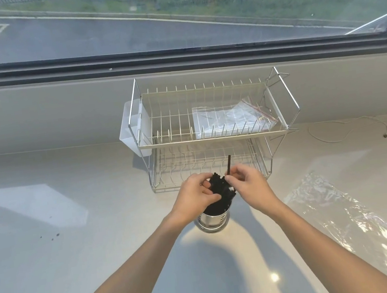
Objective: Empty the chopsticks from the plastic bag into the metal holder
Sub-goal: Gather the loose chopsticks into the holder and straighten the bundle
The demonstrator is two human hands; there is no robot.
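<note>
Chopsticks [220,188], black and bunched, stand upright in the metal holder [213,221] right in front of you on the pale counter [77,251], their tops fanning out above its rim. Your left hand [195,196] curls its fingers round the bundle from the left side, thumb and fingertips pressed against the sticks. Your right hand [248,183] pinches 1 single chopstick [228,165] between thumb and forefinger; that stick rises higher than the others and tilts slightly to the right. Whether its lower end is down inside the holder cannot be told, since your hands and the bundle cover it.

Your plastic bag [349,218] lies flat and crumpled on the counter to your right, well apart from the holder, shining where light hits it. It looks clear, with nothing dark inside.

Just behind the holder stands a wire dish rack [210,128] with 2 tiers. On its upper tier, right half, lies a clear zip bag [231,118] with a red seal strip. A white plastic cup [132,132] hangs on the rack's left end. Right of the rack a thin white cable [346,133] loops across the counter. Beyond the sill a window [167,12] shows a road and grass.
</note>
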